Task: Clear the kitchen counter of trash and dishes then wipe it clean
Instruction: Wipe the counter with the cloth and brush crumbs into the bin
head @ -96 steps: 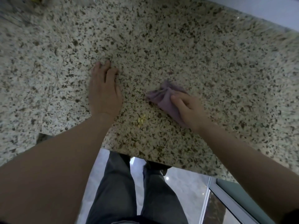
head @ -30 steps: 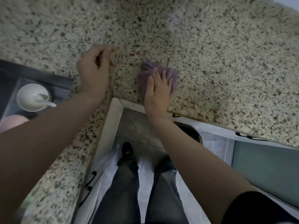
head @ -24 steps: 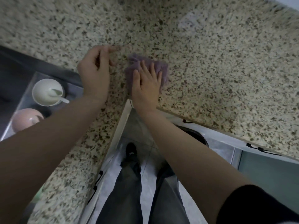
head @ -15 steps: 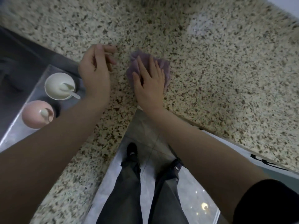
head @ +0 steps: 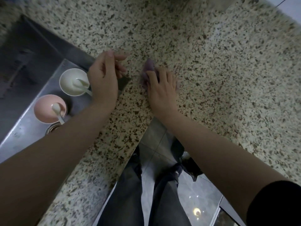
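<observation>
My right hand (head: 160, 88) lies flat on the purple cloth (head: 149, 69), fingers straight and a little spread, pressing it onto the speckled counter (head: 228, 79) near the inner corner of the front edge. Only a small part of the cloth shows past my fingertips; the rest is under my palm. My left hand (head: 104, 79) hovers just beside it, above the border between counter and sink (head: 24, 124). Its fingers are loosely curled and I see nothing inside them.

The dishes are already off the counter: a white bowl (head: 74, 81) and a pink bowl (head: 50, 109), each with a spoon, stand in the sink. So I judge that the step in hand is the wiping.

To do it well, I think I should keep the palm flat, so that the whole cloth touches the stone and does not bunch up. It seems better to push any crumbs toward the sink and not over the front edge, where they would fall on the floor by my feet. The narrow strip beside the sink is easy to forget, so I would pass there too. My left hand should stay out of the cloth's way, or cup at the edge to catch what I sweep.
</observation>
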